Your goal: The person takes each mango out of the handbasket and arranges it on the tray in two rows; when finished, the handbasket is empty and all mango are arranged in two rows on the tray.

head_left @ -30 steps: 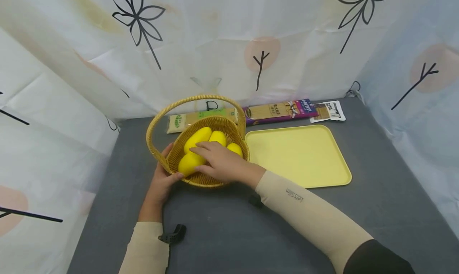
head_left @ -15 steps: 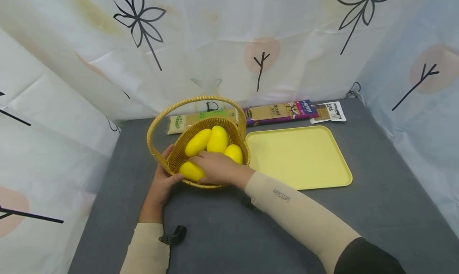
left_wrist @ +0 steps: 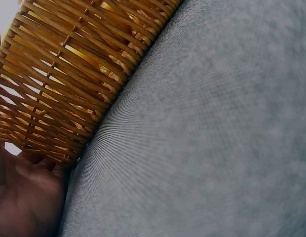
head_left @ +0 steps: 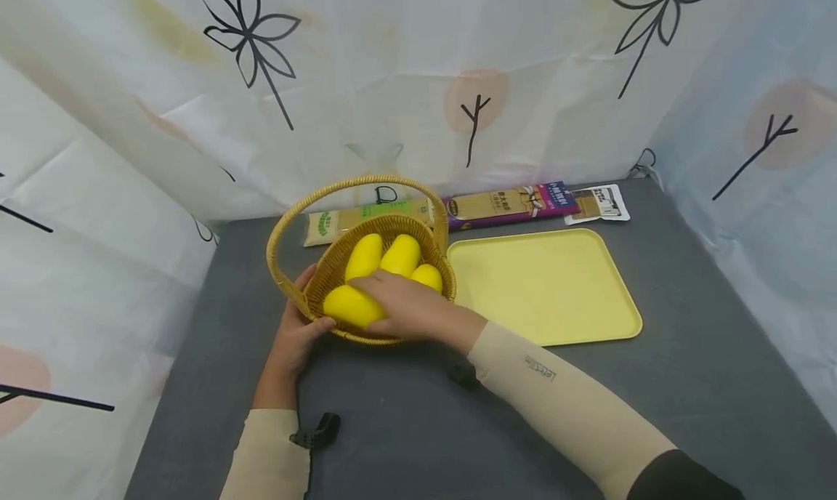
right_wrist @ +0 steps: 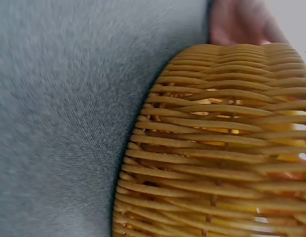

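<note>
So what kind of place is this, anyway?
Probably a curtained-off tabletop workspace: pale printed curtains hang behind and on both sides of a gray tabletop, where a yellow tray and a wicker basket sit.

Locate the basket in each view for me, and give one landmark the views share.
Head: the basket stands just left of centre, held by the left hand.
Left wrist: the basket fills the upper left corner, seen from its woven side.
Right wrist: the basket fills much of the right half, down to the bottom edge.
Shared landmark: the grey table, visible beside the basket in all three.
</note>
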{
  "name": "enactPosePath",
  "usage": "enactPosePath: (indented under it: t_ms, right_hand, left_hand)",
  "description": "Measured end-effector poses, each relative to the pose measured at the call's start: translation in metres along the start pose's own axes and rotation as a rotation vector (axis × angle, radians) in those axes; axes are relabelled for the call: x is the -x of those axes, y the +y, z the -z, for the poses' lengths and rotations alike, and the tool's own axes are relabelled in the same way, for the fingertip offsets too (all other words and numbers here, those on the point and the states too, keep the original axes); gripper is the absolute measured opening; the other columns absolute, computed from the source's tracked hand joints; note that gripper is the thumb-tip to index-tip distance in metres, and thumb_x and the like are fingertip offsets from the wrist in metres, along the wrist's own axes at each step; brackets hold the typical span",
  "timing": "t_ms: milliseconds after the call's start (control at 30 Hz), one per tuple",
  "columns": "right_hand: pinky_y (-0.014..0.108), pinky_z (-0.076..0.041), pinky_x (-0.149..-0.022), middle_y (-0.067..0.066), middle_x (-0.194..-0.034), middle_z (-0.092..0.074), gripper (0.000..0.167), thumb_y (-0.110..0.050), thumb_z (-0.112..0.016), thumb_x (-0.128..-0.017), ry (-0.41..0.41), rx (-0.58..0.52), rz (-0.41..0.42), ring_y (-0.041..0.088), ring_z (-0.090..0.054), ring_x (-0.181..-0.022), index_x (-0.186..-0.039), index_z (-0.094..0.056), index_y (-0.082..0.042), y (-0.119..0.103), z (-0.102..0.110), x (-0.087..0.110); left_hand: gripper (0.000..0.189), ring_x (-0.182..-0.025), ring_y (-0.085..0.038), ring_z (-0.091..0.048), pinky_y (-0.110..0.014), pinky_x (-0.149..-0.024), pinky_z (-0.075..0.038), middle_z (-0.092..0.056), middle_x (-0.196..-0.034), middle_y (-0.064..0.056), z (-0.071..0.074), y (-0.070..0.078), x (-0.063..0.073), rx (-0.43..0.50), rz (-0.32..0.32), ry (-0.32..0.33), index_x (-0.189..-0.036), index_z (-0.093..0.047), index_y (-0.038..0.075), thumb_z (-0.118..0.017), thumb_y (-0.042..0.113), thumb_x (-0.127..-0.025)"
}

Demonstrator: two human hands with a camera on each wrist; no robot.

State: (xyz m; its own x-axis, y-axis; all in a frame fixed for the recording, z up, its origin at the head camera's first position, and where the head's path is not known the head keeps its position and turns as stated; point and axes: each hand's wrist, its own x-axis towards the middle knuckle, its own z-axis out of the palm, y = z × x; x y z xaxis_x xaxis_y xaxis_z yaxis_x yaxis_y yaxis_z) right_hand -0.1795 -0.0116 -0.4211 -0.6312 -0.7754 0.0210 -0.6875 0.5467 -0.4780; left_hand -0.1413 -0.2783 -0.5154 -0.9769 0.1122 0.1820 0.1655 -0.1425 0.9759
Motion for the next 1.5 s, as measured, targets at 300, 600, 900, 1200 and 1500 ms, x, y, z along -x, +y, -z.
enactPosePath:
  t_ms: [300,600,900,1200,1500]
  right_hand:
    - [0.046,-0.048,-0.105,0.009,-0.150,-0.057,0.076,-0.033,-0.084,-0.100,0.287,-0.269,-0.032,0.024,-0.056,-0.126,-0.162,-0.049,-0.010,0.012,0.015,0.051]
    - [0.051,-0.053,-0.101,0.010,-0.148,-0.053,0.076,-0.023,-0.086,-0.097,0.490,-0.468,-0.138,0.027,-0.056,-0.126,-0.162,-0.049,-0.010,0.032,0.029,0.090]
    - [0.058,-0.054,-0.099,0.013,-0.149,-0.053,0.077,-0.019,-0.087,-0.097,0.579,-0.489,-0.242,0.033,-0.055,-0.130,-0.162,-0.047,-0.009,0.057,0.032,0.118]
    - [0.062,-0.049,-0.105,0.022,-0.154,-0.047,0.075,-0.020,-0.082,-0.102,0.599,-0.462,-0.425,0.041,-0.051,-0.133,-0.164,-0.042,-0.004,0.098,0.039,0.131]
    - [0.065,-0.043,-0.110,0.030,-0.153,-0.045,0.077,-0.024,-0.077,-0.104,0.459,-0.429,-0.576,0.050,-0.050,-0.133,-0.165,-0.037,0.001,0.126,0.037,0.131]
  left_hand:
    - [0.097,-0.144,-0.028,-0.045,-0.029,-0.107,-0.046,-0.033,-0.172,-0.014,-0.001,0.002,-0.001,0.008,0.009,0.002,-0.173,-0.031,0.021,-0.074,-0.017,-0.095]
    - [0.098,-0.148,-0.029,-0.042,-0.029,-0.110,-0.044,-0.032,-0.172,-0.015,-0.001,0.003,0.000,0.021,0.005,0.010,-0.173,-0.030,0.018,-0.074,-0.017,-0.094]
    - [0.097,-0.149,-0.033,-0.041,-0.031,-0.110,-0.044,-0.031,-0.173,-0.016,-0.003,0.003,0.001,0.030,-0.007,-0.001,-0.174,-0.029,0.018,-0.072,-0.019,-0.095]
    - [0.096,-0.149,-0.032,-0.041,-0.031,-0.111,-0.044,-0.031,-0.173,-0.015,-0.004,0.006,0.002,0.038,-0.004,0.004,-0.174,-0.030,0.017,-0.073,-0.017,-0.095]
    - [0.096,-0.146,-0.031,-0.043,-0.031,-0.110,-0.044,-0.033,-0.172,-0.016,-0.004,0.005,0.001,0.026,0.008,0.008,-0.173,-0.030,0.018,-0.074,-0.016,-0.095]
